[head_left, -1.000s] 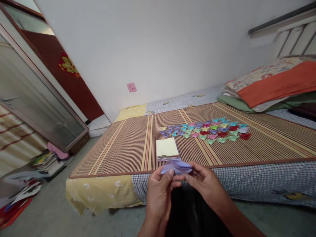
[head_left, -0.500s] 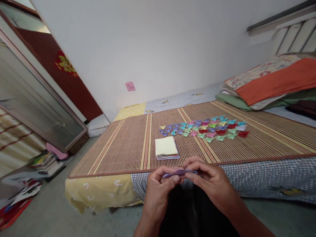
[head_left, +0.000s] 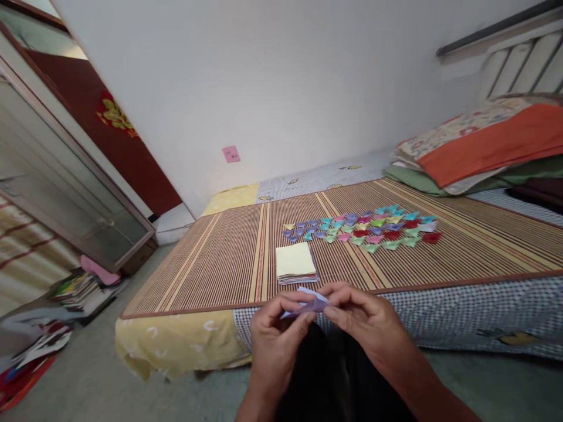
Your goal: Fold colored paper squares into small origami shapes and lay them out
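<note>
Between both hands, above the front edge of the bed, is a small folded sheet of purple paper (head_left: pixel 315 305) with a paler flap standing up at its back. My left hand (head_left: pixel 278 331) pinches its left part between thumb and fingers. Thumb and fingertips of my right hand (head_left: pixel 367 316) grip its right end. Just beyond the hands lies a stack of square paper (head_left: pixel 296 261), pale yellow on top. Farther back, rows of small folded paper pieces (head_left: pixel 360 228) in many colours are spread on the striped mat (head_left: pixel 220 264).
The mat covers a bed with a yellow and checked sheet (head_left: pixel 185 340). Folded bedding with an orange cover (head_left: pixel 492 146) is piled at the back right. On the floor at left are books (head_left: pixel 77 290). A pink note (head_left: pixel 231 154) is on the wall.
The purple paper was flat and narrow across both hands; now it is tilted, with a pale flap raised. Both hands have shifted slightly left.
</note>
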Motion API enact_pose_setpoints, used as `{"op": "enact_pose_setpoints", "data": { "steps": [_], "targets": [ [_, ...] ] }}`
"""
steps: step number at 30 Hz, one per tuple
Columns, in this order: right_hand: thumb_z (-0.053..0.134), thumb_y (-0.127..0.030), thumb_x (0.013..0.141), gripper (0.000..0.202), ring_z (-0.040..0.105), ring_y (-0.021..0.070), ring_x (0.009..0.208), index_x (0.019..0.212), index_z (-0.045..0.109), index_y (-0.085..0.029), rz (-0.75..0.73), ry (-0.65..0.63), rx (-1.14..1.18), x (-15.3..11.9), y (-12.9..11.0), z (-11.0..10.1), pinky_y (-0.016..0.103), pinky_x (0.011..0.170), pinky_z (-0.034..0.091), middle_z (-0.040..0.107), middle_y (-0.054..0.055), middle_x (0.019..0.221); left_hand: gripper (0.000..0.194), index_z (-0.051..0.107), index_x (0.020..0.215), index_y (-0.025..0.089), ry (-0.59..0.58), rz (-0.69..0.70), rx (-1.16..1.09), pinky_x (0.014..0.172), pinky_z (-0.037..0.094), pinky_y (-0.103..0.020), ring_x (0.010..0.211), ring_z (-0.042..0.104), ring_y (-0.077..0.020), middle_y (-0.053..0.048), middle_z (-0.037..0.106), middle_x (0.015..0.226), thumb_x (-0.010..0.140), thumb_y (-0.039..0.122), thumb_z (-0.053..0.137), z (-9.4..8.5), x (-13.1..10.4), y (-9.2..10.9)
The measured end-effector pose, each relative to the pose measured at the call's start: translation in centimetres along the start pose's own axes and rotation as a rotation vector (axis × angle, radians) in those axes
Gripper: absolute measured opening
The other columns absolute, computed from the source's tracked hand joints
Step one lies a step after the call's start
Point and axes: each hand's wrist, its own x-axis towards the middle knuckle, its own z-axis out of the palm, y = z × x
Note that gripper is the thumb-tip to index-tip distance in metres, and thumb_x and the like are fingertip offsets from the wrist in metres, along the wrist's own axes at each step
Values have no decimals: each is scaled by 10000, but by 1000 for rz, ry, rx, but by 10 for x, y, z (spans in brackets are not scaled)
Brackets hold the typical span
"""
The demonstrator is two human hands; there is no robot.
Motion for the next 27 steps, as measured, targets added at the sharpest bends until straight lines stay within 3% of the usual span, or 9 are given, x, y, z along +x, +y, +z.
{"op": "enact_pose_setpoints", "data": {
  "steps": [5, 8, 12, 15, 18, 21, 27],
  "targets": [
    [809, -377, 836, 233, 641, 153, 760, 740, 682, -208, 95, -15, -4, 1, -4, 4, 240, 667, 485, 701, 16, 835, 149, 684, 734, 196, 13, 172, 237, 788, 565, -268, 873, 738, -181, -34, 786, 911, 830, 121, 770, -3, -2, -4],
    [800, -371, 839, 239, 618, 149, 700, 729, 668, -205, 83, -19, -39, 1, -6, 4, 251, 661, 484, 676, -1, 739, 154, 670, 745, 206, -20, 206, 318, 828, 559, -306, 943, 734, -209, -52, 782, 972, 864, 140, 741, -5, -4, -3],
    [738, -317, 895, 202, 667, 184, 815, 743, 662, -207, -54, 10, -135, -2, -5, 5, 285, 757, 506, 710, 24, 845, 172, 659, 720, 201, 11, 177, 385, 968, 521, -372, 1163, 680, -270, -113, 723, 1267, 873, 175, 733, -3, -7, 0],
    [704, -281, 922, 197, 671, 185, 837, 745, 648, -215, -150, 45, -212, -4, -4, 5, 283, 772, 506, 711, 21, 868, 146, 681, 732, 192, 76, 65, 300, 886, 545, -320, 1129, 697, -265, -122, 670, 1366, 859, 215, 751, 2, -8, 1],
    [688, -262, 933, 203, 668, 177, 818, 742, 635, -220, -195, 67, -284, -5, -3, 4, 274, 758, 506, 700, 10, 839, 142, 703, 732, 185, 98, -69, 124, 727, 552, -252, 865, 731, -200, -88, 773, 1044, 819, 262, 785, 6, -8, 2],
    [683, -249, 931, 196, 666, 170, 793, 744, 633, -221, -220, 85, -341, -5, -4, 4, 264, 744, 506, 692, 1, 807, 188, 727, 698, 171, 108, -126, 84, 637, 530, -213, 671, 669, -150, -31, 731, 713, 794, 315, 801, 8, -7, 5],
    [664, -276, 936, 213, 685, 176, 749, 733, 639, -217, -210, 63, -407, -6, -12, 7, 268, 713, 512, 713, 7, 767, 249, 687, 710, 166, 116, -124, 120, 629, 523, -207, 650, 666, -141, -17, 714, 684, 837, 360, 779, 9, -10, 4]
  ]
}}
